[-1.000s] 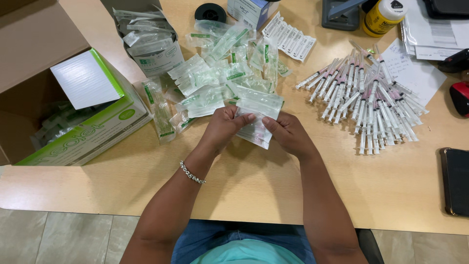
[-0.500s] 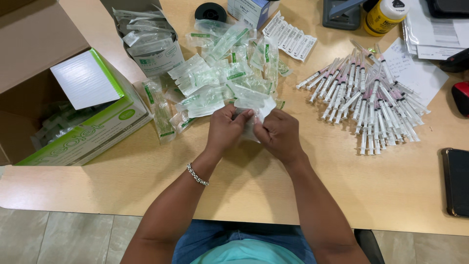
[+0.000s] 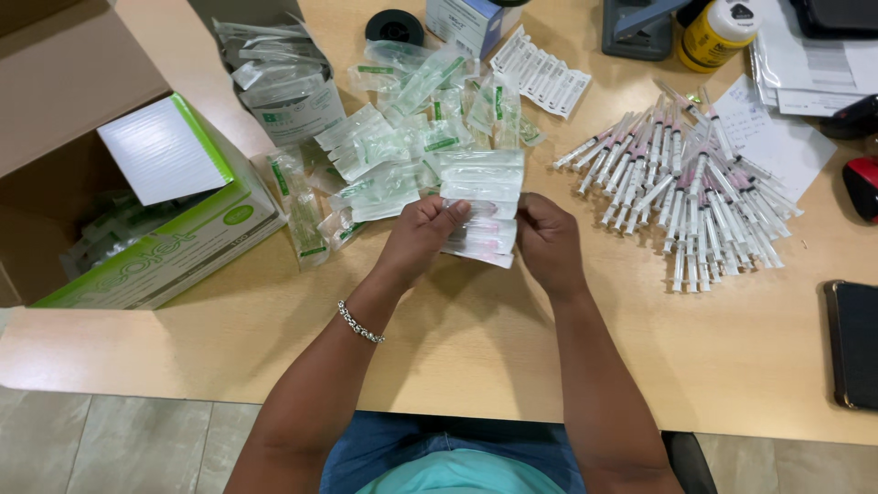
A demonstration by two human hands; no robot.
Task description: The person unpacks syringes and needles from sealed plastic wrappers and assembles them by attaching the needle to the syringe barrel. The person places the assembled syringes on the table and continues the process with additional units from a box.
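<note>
Desk (image 3: 476, 366): pale wood, carrying everything listed below.
Cardboard box (image 3: 64, 82): brown, standing open at the far left.
Carton (image 3: 174, 247): green and white, flap lifted, lying against the cardboard box with clear wrappers showing inside.
Syringe pile (image 3: 686, 192): unwrapped syringes with pink hubs, fanning out right of centre, barrels mostly running towards and away from the person.
Wrapper heap (image 3: 412, 146): clear and green packets, lying loose beyond the hands.
Packet stack (image 3: 480, 197): sealed syringe packets — held just above the desk at centre, between both hands. Long axis is running left to right across the view; which end carries the needle hub cannot be told.
Handling, as judged: light, thin, flexible film over a stiff barrel; likely slippery, and the stack is liable to slide apart. Taking it by the short edges, pinching the sealed margins, looks best.
Left hand (image 3: 422, 233): fingers curling closed on the stack's left edge, thumb on top.
Right hand (image 3: 547, 240): closing on the right edge — fingers pinching the lower packets.
Bracelet (image 3: 358, 324): silver chain, sitting on the left wrist.
</note>
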